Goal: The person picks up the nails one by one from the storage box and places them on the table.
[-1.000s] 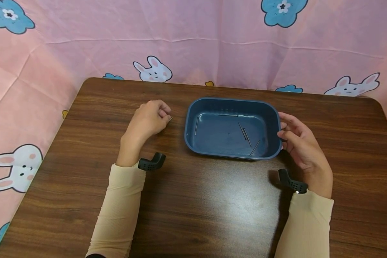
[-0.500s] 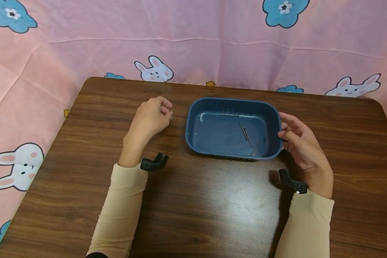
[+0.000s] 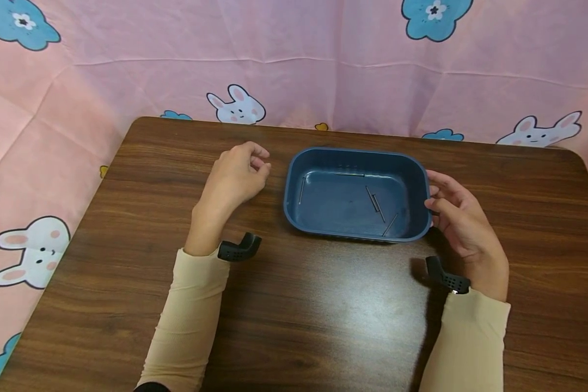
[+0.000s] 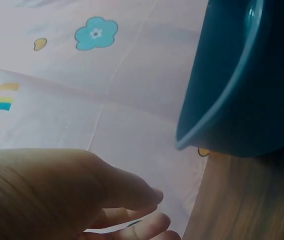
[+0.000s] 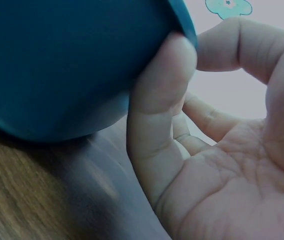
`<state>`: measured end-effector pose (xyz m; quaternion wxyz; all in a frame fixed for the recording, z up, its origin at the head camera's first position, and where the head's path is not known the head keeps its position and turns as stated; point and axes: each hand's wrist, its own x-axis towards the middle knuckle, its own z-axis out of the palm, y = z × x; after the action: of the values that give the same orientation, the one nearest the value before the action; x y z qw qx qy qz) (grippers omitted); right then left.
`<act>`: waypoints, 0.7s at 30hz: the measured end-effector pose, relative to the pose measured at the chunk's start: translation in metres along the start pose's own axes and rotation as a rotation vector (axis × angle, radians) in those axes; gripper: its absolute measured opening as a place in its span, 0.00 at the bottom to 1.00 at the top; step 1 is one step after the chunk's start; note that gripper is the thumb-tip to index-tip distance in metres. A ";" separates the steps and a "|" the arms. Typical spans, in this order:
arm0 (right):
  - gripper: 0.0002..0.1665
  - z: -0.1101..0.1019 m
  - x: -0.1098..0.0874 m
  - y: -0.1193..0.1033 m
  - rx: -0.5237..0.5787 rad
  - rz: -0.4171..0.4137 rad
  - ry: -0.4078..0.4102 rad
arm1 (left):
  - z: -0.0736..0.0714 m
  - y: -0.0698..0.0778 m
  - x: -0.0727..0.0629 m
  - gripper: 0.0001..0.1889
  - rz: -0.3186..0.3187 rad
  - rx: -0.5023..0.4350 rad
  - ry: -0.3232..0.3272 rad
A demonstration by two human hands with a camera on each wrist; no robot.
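Observation:
A dark blue rectangular plastic tray (image 3: 328, 215) stands on the table, with several thin metal nails (image 3: 390, 225) lying scattered on its floor. My right hand (image 3: 463, 220) grips the tray's right end, thumb and fingers at the wall and rim; the right wrist view shows fingertips (image 5: 174, 65) against the outer wall. Left of the tray, my left hand (image 3: 235, 177) is raised with thumb and fingers curled together. A dark sliver of a nail (image 4: 133, 223) shows between its fingers in the left wrist view; the rest is hidden by the hand.
The brown wood-grain table (image 3: 323, 321) has its far edge just behind the tray. A pink printed cloth (image 3: 294, 32) hangs behind and to the left. Black wrist cameras (image 3: 240, 247) sit at both cuffs.
My left hand has moved slightly up and right, closer to the tray. The metal tip seen at its thumb earlier is now out of sight in the head view. The right hand stays on the tray.

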<state>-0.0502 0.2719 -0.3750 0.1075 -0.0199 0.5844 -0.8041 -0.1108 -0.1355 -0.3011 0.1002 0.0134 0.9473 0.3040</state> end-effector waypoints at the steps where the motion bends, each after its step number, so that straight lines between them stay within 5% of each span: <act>1: 0.27 0.000 0.000 0.000 0.004 -0.001 -0.003 | 0.001 0.001 0.000 0.16 0.002 0.000 0.000; 21: 0.27 -0.003 0.000 -0.001 -0.022 0.007 -0.006 | 0.016 0.029 -0.003 0.14 0.070 0.020 0.000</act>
<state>-0.0505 0.2745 -0.3751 0.1118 -0.0215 0.5931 -0.7970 -0.1058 -0.1032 -0.2968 0.0894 0.0477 0.9492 0.2980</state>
